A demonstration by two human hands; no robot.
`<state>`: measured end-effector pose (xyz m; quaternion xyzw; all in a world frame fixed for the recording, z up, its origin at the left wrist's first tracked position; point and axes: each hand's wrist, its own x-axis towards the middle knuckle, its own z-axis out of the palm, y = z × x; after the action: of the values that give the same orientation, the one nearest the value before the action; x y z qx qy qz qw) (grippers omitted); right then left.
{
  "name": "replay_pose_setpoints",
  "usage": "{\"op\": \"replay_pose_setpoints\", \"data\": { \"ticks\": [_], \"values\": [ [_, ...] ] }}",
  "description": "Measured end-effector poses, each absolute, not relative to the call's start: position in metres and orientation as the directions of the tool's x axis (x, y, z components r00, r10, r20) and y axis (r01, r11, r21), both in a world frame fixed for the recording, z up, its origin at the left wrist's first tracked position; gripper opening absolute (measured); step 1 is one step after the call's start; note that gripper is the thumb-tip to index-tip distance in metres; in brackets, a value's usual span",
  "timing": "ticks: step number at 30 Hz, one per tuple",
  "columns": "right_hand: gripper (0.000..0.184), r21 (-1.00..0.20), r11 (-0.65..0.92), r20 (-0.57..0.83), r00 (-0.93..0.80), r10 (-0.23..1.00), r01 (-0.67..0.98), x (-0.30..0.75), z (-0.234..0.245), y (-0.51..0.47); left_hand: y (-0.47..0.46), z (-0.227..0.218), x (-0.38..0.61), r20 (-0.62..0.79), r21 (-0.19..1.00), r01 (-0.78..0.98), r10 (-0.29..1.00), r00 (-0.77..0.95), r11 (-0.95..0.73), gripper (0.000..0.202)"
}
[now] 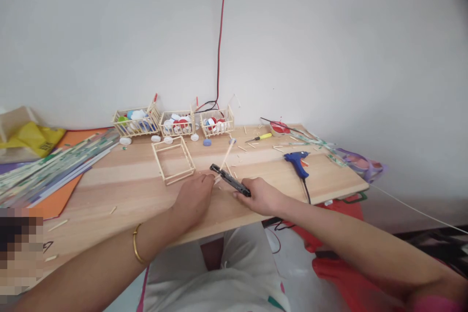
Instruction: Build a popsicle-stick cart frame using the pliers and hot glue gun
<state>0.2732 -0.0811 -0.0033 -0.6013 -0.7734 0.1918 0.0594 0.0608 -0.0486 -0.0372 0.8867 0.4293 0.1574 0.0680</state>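
Pale trousers point(241, 273) are nearest, below the table point(120, 170). Right hand point(261, 196) is closed around the handles of a black cutting tool point(234, 183); before it, left hand point(193, 200) pinches a thin wooden stick point(227, 155), probably for steadiness. Blue glue gun point(298, 163) lies apart, perhaps leaving working room.

I wear the one camera on my head, and it looks forward and down — over my left forearm point(95, 258) and my right forearm point(358, 243), toward my left hand point(193, 200) and my right hand point(265, 196), quite near, just below the middle. The view is wide: my lap point(215, 287) at the bottom edge, then the table point(120, 175) — and the wall point(329, 34) fills the upper part.
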Motion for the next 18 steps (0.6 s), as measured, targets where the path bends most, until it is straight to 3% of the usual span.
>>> {"op": "replay_pose_setpoints", "data": {
  "ticks": [4,7,9,11,13,15,18],
  "values": [
    [0.035,-0.331,0.206,-0.262,-0.3,0.917,0.921,0.283,-0.001,-0.069,-0.047,-0.033,0.06,0.17,0.278,0.748,0.797,0.579,-0.603,0.028],
    [0.04,-0.293,0.251,-0.265,-0.331,0.906,0.923,0.298,0.006,-0.064,-0.047,-0.032,0.058,0.188,0.316,0.735,0.799,0.571,-0.6,0.027],
    [0.047,-0.244,0.229,-0.211,-0.282,0.936,0.942,0.311,0.01,-0.06,-0.047,-0.031,0.057,0.226,0.413,0.69,0.8,0.555,-0.595,0.025],
    [0.059,-0.149,0.139,-0.119,-0.157,0.98,0.979,0.322,0.008,-0.054,-0.048,-0.029,0.057,0.215,0.59,0.606,0.827,0.519,-0.533,0.029],
    [0.07,-0.061,0.034,-0.025,-0.035,0.999,0.998,0.331,0.001,-0.046,-0.048,-0.028,0.059,0.111,0.81,0.467,0.875,0.471,-0.354,0.034],
    [0.071,-0.022,-0.005,0.033,0.006,0.999,1.0,0.335,-0.009,-0.039,-0.048,-0.028,0.062,-0.057,0.965,0.255,0.898,0.437,-0.063,0.031],
    [0.074,-0.018,0.029,0.114,-0.027,0.993,0.999,0.33,-0.02,-0.03,-0.048,-0.031,0.066,-0.257,0.94,-0.091,0.86,0.441,0.328,0.021]
  ]
}}
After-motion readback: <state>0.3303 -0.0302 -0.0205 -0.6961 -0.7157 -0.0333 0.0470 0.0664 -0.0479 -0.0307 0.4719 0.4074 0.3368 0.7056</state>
